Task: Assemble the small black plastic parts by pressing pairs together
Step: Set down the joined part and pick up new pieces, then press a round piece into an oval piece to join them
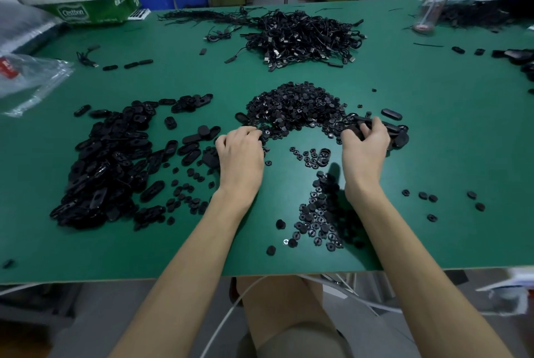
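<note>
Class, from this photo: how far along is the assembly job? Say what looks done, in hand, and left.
Done: possibly the small near cluster of round parts, though finished pairs cannot be confirmed. In hand: the right hand grips a black part; the left hand picks at the central pile of round parts. Left: most of it, including the pile of oval parts.
</note>
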Available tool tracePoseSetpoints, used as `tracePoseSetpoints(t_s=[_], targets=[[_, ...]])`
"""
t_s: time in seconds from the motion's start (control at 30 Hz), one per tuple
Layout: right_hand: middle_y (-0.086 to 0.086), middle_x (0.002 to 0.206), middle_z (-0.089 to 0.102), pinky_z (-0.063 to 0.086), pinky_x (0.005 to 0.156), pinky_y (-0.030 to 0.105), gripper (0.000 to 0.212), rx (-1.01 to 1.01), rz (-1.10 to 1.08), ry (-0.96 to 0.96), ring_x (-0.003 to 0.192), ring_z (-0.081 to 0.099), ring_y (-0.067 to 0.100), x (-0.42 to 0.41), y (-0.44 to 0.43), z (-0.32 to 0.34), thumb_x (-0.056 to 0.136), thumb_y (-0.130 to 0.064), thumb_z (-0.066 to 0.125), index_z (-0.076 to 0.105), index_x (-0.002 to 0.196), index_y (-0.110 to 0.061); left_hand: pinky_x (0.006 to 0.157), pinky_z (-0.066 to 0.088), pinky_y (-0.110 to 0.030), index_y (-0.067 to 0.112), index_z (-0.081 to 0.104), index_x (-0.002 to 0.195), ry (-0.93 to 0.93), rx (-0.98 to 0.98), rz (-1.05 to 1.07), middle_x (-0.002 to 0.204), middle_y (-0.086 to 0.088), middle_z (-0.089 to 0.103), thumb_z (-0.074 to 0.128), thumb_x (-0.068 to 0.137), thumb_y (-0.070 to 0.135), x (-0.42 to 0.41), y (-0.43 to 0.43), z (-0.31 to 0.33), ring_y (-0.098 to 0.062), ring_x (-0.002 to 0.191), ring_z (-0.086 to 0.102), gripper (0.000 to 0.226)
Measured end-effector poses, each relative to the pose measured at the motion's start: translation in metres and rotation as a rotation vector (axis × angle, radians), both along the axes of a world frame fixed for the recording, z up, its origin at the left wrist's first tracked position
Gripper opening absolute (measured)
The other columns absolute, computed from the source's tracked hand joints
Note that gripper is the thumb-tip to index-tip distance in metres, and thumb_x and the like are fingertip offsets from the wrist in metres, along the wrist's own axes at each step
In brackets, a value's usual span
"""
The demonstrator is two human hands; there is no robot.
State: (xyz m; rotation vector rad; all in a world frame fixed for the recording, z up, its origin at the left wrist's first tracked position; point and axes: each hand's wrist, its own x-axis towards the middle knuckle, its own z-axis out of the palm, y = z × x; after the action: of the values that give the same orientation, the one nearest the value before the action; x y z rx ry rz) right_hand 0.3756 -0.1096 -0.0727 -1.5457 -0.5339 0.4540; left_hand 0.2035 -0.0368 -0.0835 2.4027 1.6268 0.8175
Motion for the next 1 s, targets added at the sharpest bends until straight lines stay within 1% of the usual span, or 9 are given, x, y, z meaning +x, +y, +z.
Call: tracePoseSetpoints(t_s=[0.17, 0.27, 0.33, 0.47, 0.6, 0.67, 0.73, 0.87, 1.0], targets=[[0.000, 0.142, 0.029, 0.042, 0.069, -0.002, 0.053, 0.023, -0.023, -0.109, 0.090, 0.043, -0.034, -0.004, -0.005, 0.002, 0.098, -0.006, 0.054, 0.041, 0.148, -0.015, 0.107, 0.023, -0.038, 0.022, 0.071, 0.120, -0.008, 0.032, 0.048, 0.121, 0.000, 0.063, 0.058, 0.105, 0.027, -0.002, -0.003, 0.003, -0.022, 0.119, 0.049, 0.021], [-0.001, 0.133, 0.035, 0.043, 0.071, 0.006, 0.042, -0.012, 0.010, -0.181, 0.100, 0.053, -0.010, -0.006, -0.006, 0.004, 0.097, -0.007, 0.055, 0.048, 0.136, -0.020, 0.104, 0.023, -0.038, 0.023, 0.071, 0.113, -0.018, 0.046, 0.050, 0.114, 0.001, 0.064, 0.060, 0.104, 0.028, -0.001, -0.004, 0.002, -0.022, 0.114, 0.050, 0.015], [-0.001, 0.130, 0.039, 0.042, 0.074, 0.006, 0.036, -0.023, 0.059, -0.208, 0.110, 0.053, 0.003, -0.009, -0.006, 0.005, 0.097, -0.007, 0.054, 0.052, 0.131, -0.020, 0.103, 0.024, -0.038, 0.023, 0.069, 0.113, -0.039, 0.064, 0.041, 0.111, 0.002, 0.067, 0.060, 0.104, 0.027, -0.001, -0.004, 0.003, -0.022, 0.112, 0.052, 0.014], [0.002, 0.127, 0.050, 0.041, 0.079, 0.001, 0.029, -0.032, 0.122, -0.255, 0.111, 0.055, 0.008, -0.011, -0.005, 0.005, 0.097, -0.007, 0.055, 0.057, 0.122, -0.020, 0.101, 0.024, -0.037, 0.022, 0.069, 0.115, -0.067, 0.107, 0.044, 0.108, 0.003, 0.071, 0.059, 0.104, 0.026, -0.002, -0.004, 0.003, -0.021, 0.108, 0.055, 0.015], [0.000, 0.116, 0.065, 0.051, 0.093, 0.025, 0.021, -0.038, 0.173, -0.321, 0.105, 0.061, 0.009, -0.013, -0.007, 0.006, 0.097, -0.008, 0.058, 0.065, 0.115, -0.018, 0.100, 0.029, -0.030, 0.017, 0.071, 0.114, -0.225, 0.102, -0.055, 0.109, 0.001, 0.071, 0.061, 0.104, 0.019, -0.001, -0.006, 0.007, -0.019, 0.104, 0.060, 0.015], [-0.004, 0.105, 0.069, 0.053, 0.090, 0.027, 0.016, -0.018, 0.215, -0.350, 0.098, 0.064, 0.008, -0.016, -0.007, 0.006, 0.098, -0.012, 0.062, 0.068, 0.112, -0.017, 0.101, 0.047, -0.033, 0.010, 0.071, 0.114, -0.343, 0.046, -0.193, 0.108, -0.003, 0.069, 0.062, 0.102, 0.010, 0.001, -0.007, 0.009, -0.019, 0.097, 0.065, 0.015], [-0.008, 0.096, 0.071, 0.054, 0.085, 0.025, 0.009, -0.003, 0.259, -0.375, 0.090, 0.066, 0.006, -0.017, -0.006, 0.006, 0.099, -0.017, 0.066, 0.070, 0.106, -0.018, 0.088, 0.057, -0.038, 0.005, 0.070, 0.113, -0.370, 0.035, -0.330, 0.106, -0.005, 0.066, 0.062, 0.102, 0.006, 0.002, -0.011, 0.011, -0.019, 0.088, 0.067, 0.014], [-0.001, 0.083, 0.077, 0.058, 0.073, 0.029, 0.009, 0.002, 0.384, -0.336, 0.076, 0.073, 0.014, -0.017, -0.006, 0.004, 0.101, -0.021, 0.065, 0.073, 0.097, -0.020, 0.082, 0.059, -0.039, 0.002, 0.068, 0.112, -0.294, 0.146, -0.507, 0.106, -0.005, 0.064, 0.060, 0.103, 0.008, 0.010, -0.019, 0.011, -0.017, 0.088, 0.067, 0.013], [0.005, 0.084, 0.078, 0.055, 0.063, 0.024, 0.011, 0.060, 0.472, -0.225, 0.073, 0.073, 0.013, -0.017, -0.005, 0.005, 0.099, -0.012, 0.067, 0.077, 0.101, -0.012, 0.084, 0.054, -0.021, 0.004, 0.066, 0.112, -0.356, 0.141, -0.504, 0.106, -0.003, 0.061, 0.066, 0.099, 0.006, 0.011, -0.020, 0.010, -0.006, 0.090, 0.060, 0.013]])
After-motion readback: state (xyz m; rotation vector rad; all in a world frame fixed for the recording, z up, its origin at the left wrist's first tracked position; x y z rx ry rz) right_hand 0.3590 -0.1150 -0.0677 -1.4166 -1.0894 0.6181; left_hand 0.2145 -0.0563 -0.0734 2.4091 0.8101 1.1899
